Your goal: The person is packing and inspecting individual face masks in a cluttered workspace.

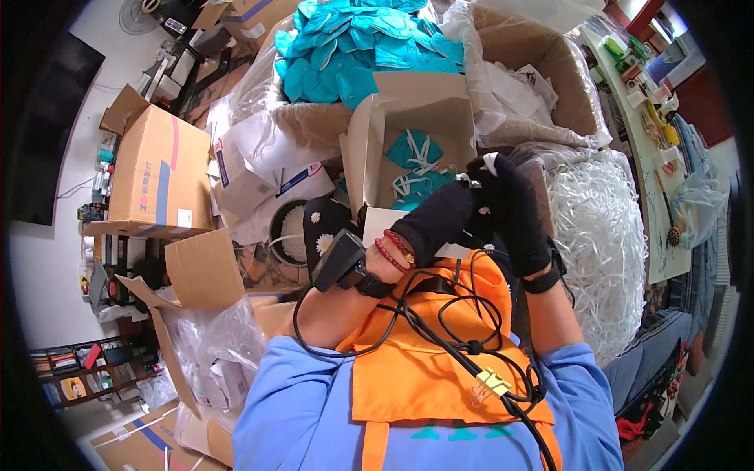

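My left hand point(444, 217), in a black glove, reaches over the near right side of an open carton point(416, 102). My right hand point(514, 216), gloved too, is close beside it. Both hands have their fingers drawn in toward each other. A small pale, shiny bit shows between them, too small to name. Inside the carton lie teal cup-shaped face masks point(414, 149) with white straps. Right of my right hand is a box heaped with white elastic straps point(593, 243).
Beyond the carton stands a plastic-lined box piled with teal masks point(353, 47). Another lined box point(538, 39) holds white pieces. Cartons point(141, 173) crowd the left, near a bucket point(289, 228) of small pale bits. A long table point(656, 157) runs along the right. Black cables point(440, 330) hang over my orange apron.
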A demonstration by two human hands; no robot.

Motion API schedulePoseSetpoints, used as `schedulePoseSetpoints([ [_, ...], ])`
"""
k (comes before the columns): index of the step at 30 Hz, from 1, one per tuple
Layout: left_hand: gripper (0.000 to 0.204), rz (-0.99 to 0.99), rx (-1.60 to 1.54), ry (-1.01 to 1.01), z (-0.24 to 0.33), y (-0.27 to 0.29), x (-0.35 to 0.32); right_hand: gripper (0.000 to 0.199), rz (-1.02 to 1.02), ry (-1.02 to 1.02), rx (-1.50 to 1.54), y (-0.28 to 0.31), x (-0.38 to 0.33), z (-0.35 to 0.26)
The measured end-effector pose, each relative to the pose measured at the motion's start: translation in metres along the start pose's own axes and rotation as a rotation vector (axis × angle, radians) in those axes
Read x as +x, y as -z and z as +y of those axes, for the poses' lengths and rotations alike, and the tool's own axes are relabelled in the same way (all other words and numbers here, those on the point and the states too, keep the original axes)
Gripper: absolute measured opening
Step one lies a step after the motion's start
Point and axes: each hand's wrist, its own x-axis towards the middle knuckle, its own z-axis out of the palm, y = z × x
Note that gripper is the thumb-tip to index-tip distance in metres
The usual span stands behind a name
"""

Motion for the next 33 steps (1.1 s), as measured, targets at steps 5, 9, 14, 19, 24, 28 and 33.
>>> schedulePoseSetpoints([
  [5, 0.030, 0.098, 0.700, -0.388, -0.028, 0.004, 0.006, 0.017, 0.063, 0.390, -0.352, 0.002, 0.006, 0.036],
  [9, 0.029, 0.224, 1.075, -0.463, -0.050, 0.001, 0.011, 0.017, 0.110, 0.321, -0.505, -0.005, 0.008, 0.032],
  [14, 0.029, 0.176, 0.981, -0.382, -0.028, -0.006, -0.007, 0.018, 0.169, 0.589, -0.842, 0.020, 0.017, 0.037],
  [19, 0.036, 0.217, 0.870, -0.494, -0.051, 0.007, -0.015, 0.016, 0.277, 0.693, -1.016, 0.008, 0.015, 0.015],
  [24, 0.045, 0.184, 1.048, -0.381, -0.034, 0.034, -0.013, 0.017, 0.350, 0.256, -0.483, 0.044, 0.017, 0.001],
  [28, 0.025, 0.161, 0.407, -0.171, -0.032, 0.037, -0.014, 0.020, 0.533, 0.538, -0.840, 0.063, 0.015, -0.014],
  [33, 0.024, 0.083, 0.652, -0.136, 0.006, 0.021, -0.026, 0.060, -0.241, 0.731, -0.675, -0.021, -0.001, -0.049],
])
